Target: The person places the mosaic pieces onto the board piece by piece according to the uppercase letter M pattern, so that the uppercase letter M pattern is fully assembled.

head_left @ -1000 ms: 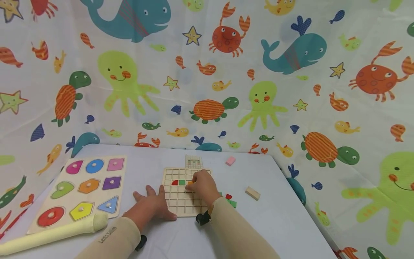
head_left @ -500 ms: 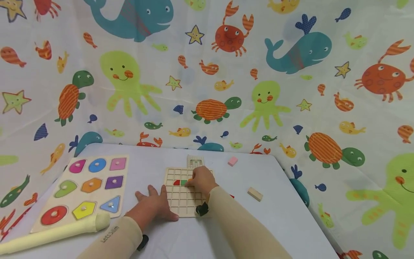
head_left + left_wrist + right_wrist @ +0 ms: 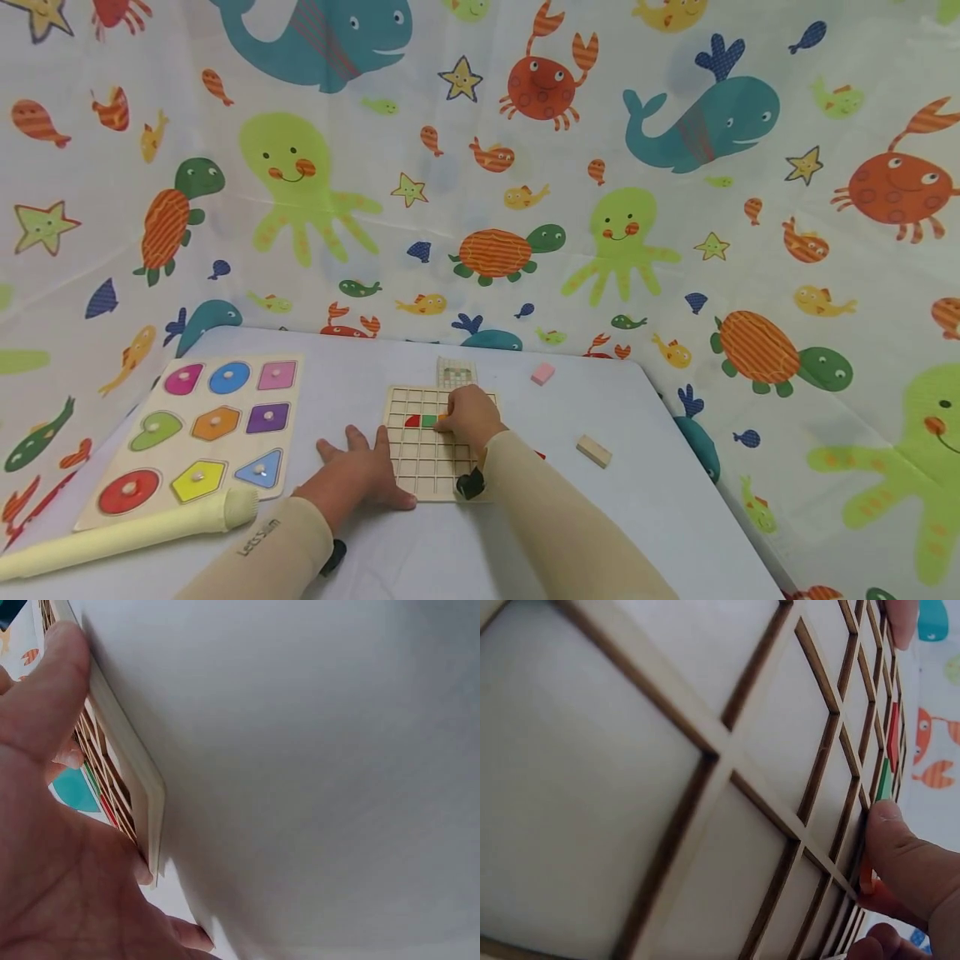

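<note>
A wooden grid board (image 3: 423, 471) lies in the middle of the table. A red tile with a curved edge (image 3: 412, 422) and a square green tile (image 3: 429, 422) sit side by side in one of its upper rows. My left hand (image 3: 358, 471) rests with spread fingers against the board's left edge, its thumb at the near left corner. Just right of the green tile, my right hand (image 3: 471, 418) pinches an orange tile (image 3: 866, 874) between thumb and finger, low over the grid. In the head view the fingers mostly cover that tile.
A knob puzzle board (image 3: 180, 442) with colourful shapes lies at left, a pale yellow stick (image 3: 135, 533) before it. A small patterned card (image 3: 456, 372) sits behind the grid. To the right are a pink block (image 3: 543, 373) and a plain wooden block (image 3: 594, 451).
My right forearm has shifted to cover most of the loose green and red tiles right of the board. The right hand stays by the green tile; my left hand keeps its place.
</note>
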A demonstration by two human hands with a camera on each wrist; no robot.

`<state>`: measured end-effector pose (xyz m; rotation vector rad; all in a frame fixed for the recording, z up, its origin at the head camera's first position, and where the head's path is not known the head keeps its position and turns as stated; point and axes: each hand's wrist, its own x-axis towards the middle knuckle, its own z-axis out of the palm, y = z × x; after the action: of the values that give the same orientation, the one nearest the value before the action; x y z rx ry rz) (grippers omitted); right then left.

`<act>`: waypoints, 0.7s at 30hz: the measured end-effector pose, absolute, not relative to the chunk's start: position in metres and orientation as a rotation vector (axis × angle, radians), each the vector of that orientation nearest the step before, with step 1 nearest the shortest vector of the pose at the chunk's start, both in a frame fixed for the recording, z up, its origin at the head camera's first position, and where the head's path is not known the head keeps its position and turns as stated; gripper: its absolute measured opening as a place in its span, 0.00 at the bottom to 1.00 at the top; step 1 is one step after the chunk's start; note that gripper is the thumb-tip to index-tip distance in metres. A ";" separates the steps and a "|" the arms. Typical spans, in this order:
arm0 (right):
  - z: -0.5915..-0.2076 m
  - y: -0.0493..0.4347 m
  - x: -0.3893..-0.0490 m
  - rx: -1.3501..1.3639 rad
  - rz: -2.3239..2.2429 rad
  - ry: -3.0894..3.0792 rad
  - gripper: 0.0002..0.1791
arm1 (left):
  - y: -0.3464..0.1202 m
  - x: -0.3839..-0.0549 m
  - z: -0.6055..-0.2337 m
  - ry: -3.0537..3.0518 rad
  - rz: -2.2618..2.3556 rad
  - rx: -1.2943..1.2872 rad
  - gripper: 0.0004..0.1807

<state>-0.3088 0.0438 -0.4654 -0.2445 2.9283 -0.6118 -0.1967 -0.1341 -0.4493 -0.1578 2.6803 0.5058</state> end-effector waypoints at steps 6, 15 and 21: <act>-0.469 0.046 -0.311 -0.313 -0.555 2.953 0.16 | -0.133 -0.194 -0.444 2.688 0.517 -0.145 0.74; -0.461 0.042 -0.306 -0.338 -0.434 2.964 0.10 | -0.134 -0.198 -0.452 2.675 0.512 -0.166 0.75; -0.455 0.037 -0.301 -0.411 -0.285 2.979 0.08 | -0.135 -0.196 -0.450 2.672 0.531 -0.162 0.74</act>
<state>-0.3007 0.0367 -0.4550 -0.4110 2.9792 -0.2851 -0.1956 -0.1348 -0.4496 -0.1616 2.6723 0.5310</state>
